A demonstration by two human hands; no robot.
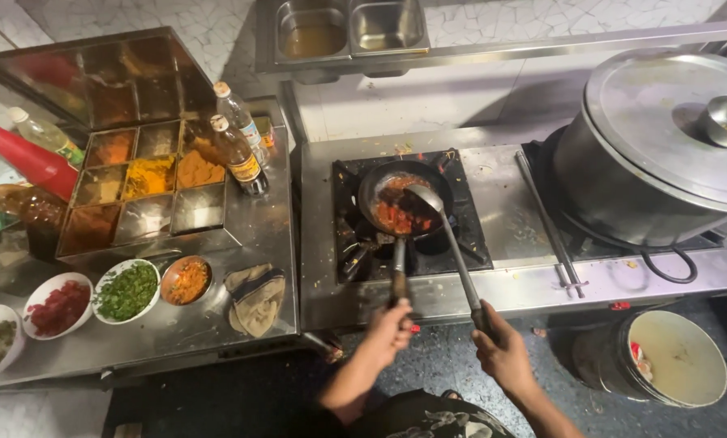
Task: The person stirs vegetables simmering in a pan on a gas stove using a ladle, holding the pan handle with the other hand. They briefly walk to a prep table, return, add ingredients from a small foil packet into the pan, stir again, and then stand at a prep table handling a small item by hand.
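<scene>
Now, left hand [389, 326]: fingers clamped on handle of small black frying pan [404, 199], centre of frame, on burner.
Right hand [501, 350]: fingers wrapped around long steel ladle [454, 247], bowl in pan.
Worktop [258, 235]: steel.

View: a single head camera, worn by the person standing at the counter [509, 284].
Direction: looks steeply down and forward, towards the tiled wall behind the stove.
Distance: near; the hands sit at the bottom edge, the left hand [389, 328] and right hand [503, 350] just below the counter's front rim.
Centre of frame: the burner [355, 235] with the pan [404, 203].
Left edge: spice tray [148, 191] and bowls.
Right edge: large lidded pot [655, 154]; bucket [671, 357] on the floor.
Shared views: only this one view.
</scene>
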